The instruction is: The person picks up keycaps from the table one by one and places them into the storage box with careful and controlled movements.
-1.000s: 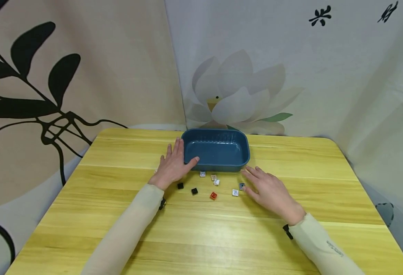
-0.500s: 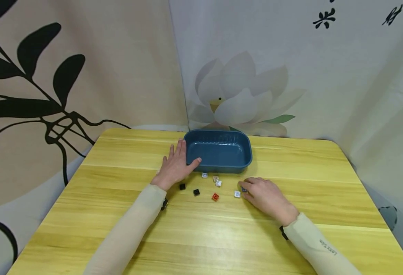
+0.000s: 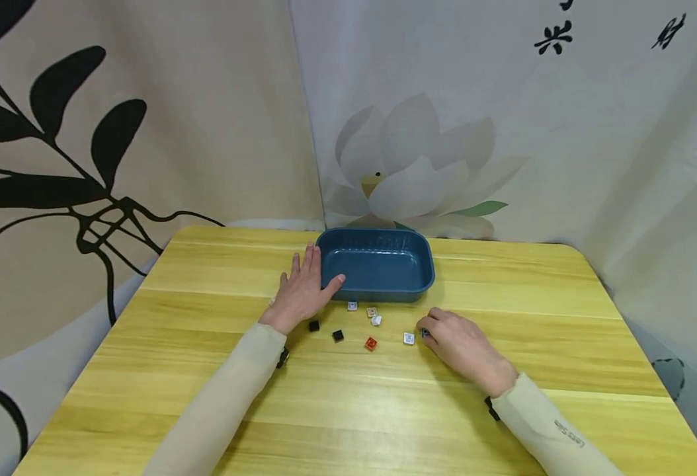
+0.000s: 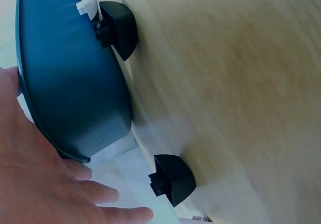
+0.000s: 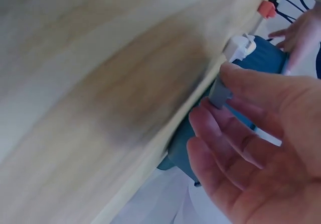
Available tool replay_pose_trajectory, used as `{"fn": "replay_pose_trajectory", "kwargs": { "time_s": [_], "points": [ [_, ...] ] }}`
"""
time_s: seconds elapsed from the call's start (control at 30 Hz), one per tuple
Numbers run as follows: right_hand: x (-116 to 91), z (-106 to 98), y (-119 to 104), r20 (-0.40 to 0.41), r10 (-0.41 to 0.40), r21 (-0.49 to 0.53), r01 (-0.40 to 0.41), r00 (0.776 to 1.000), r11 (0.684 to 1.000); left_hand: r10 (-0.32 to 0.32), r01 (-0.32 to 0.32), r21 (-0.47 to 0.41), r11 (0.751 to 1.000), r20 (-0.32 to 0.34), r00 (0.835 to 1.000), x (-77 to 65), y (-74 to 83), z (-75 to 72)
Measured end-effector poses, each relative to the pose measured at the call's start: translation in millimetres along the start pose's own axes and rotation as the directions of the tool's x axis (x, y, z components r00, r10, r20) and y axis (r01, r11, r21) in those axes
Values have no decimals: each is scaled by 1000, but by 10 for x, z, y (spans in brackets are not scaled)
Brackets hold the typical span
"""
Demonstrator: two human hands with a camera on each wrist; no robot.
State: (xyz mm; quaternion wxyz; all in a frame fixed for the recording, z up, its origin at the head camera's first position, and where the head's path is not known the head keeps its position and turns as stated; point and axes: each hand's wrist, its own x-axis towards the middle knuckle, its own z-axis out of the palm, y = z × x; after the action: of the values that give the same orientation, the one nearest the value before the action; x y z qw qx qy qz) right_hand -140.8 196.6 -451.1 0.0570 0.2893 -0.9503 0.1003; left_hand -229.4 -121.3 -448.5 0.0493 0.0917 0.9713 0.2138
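Observation:
My right hand (image 3: 464, 344) pinches a small grey-blue keycap (image 5: 219, 92) between thumb and fingertips, just above or at the tabletop. A white keycap (image 3: 409, 338) lies just left of those fingers. With fingers spread, my left hand (image 3: 299, 295) rests against the left side of a dark blue rectangular dish (image 3: 384, 295), its thumb over the front rim. In front of the dish lie a red keycap (image 3: 371, 344), a black keycap (image 3: 338, 336) and several others. The left wrist view shows a black keycap (image 4: 174, 180) on its side, stem showing.
The dish stands at the back of a light wooden table (image 3: 348, 416). Behind it hangs a patterned curtain (image 3: 420, 119). Another black keycap (image 3: 314, 326) lies near my left wrist, and white keycaps (image 3: 352, 306) sit close to the dish's front wall.
My right hand has gone from spread fingers beside the grey-blue keycap to pinching it. The left hand has stayed at the dish. The head view has shifted slightly.

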Motion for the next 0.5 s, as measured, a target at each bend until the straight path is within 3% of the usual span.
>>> {"fn": "replay_pose_trajectory", "kwargs": {
  "time_s": [0.5],
  "points": [
    [61,-232,-21,-201,25,57,-14,979,998,11,-11,10,1000,-17,1000,40,-18,27]
  ]
}}
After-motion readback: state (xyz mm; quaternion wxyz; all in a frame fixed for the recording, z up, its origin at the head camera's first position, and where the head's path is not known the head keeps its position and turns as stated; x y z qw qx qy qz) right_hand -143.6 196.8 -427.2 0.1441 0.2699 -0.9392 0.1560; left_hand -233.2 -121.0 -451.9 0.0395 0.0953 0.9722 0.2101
